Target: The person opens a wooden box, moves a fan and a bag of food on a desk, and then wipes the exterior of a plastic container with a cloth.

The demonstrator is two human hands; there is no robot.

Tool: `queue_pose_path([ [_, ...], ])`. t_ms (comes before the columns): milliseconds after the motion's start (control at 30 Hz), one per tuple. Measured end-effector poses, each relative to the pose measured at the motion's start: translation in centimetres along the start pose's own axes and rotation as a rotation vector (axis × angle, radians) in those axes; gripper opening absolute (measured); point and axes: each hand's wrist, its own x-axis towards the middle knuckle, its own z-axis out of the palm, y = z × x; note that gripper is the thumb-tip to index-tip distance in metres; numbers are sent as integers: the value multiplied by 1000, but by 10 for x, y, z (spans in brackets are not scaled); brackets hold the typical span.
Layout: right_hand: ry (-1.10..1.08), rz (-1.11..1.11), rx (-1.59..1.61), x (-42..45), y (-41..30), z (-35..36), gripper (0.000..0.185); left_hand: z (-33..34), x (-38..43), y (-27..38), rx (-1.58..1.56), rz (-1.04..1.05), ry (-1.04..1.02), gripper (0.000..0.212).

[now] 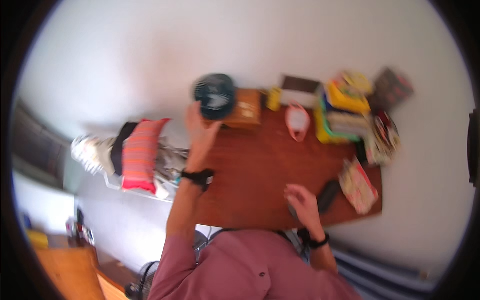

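My left hand (pixel 200 131) reaches to the lower left edge of a dark teal round object (pixel 214 96), perhaps a cap or a bowl, at the back left of the brown table (pixel 247 180). Its fingers overlap that edge; blur hides whether they grip it. The round object overlaps an orange-brown box (pixel 245 108). My right hand (pixel 303 204) hovers over the near right part of the table with bent fingers and nothing seen in them. Beside it lies a dark elongated case (pixel 328 195), partly behind the hand.
Against the wall stand a yellow container (pixel 274 99), a white and brown box (pixel 300 92) and a colourful stack (pixel 347 107). A pink-rimmed bag or pouch (pixel 297 119) lies before them. A patterned packet (pixel 358 187) is at right. Left of the table, a rack holds a striped cushion (pixel 140 153).
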Motion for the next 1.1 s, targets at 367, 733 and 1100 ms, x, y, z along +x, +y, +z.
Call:
queue_pose_path([
  [367, 1047, -23, -130, -40, 66, -184, 34, -76, -178, 59, -333, -404, -506, 50],
  [733, 1021, 604, 344, -66, 119, -289, 55, -92, -215, 68, -320, -430, -595, 45],
  [1100, 765, 529, 615, -53, 157, -335, 49, -75, -214, 79, -321, -377, -625, 45],
])
